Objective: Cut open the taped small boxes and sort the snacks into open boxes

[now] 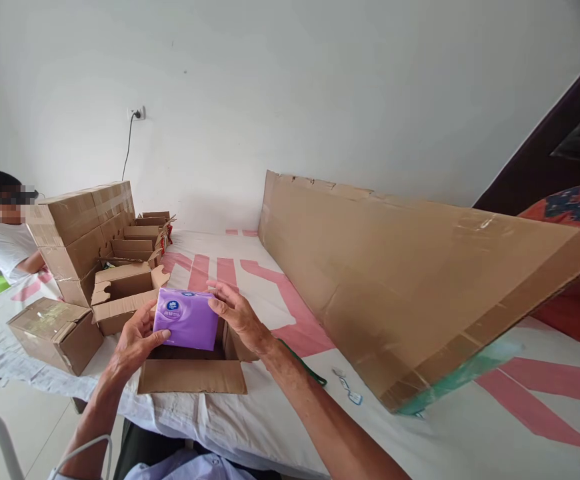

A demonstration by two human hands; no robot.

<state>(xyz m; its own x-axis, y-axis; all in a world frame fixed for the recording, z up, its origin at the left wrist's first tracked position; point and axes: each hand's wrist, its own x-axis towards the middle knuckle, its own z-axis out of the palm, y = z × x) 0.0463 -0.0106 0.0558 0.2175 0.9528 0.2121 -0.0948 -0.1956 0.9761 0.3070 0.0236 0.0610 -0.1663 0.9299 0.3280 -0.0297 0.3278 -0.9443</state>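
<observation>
Between both hands a purple tissue pack (190, 323) is held tilted over an open cardboard box (195, 377). My left hand (140, 333) grips its left side, thumb on the front face. At the upper right corner my right hand (235, 313) pinches it, thumb in front and fingers behind. The box stands at the table's near edge with its front flap folded outward. How far the pack's lower edge reaches into the box is hard to make out.
Left, open boxes (125, 290), a closed box (55, 333) and stacked cartons (80, 227) stand on the cloth-covered table (280, 393). A large cardboard panel (395, 273) leans at right, near a green cord (305, 367). A person in white (7, 247) sits far left.
</observation>
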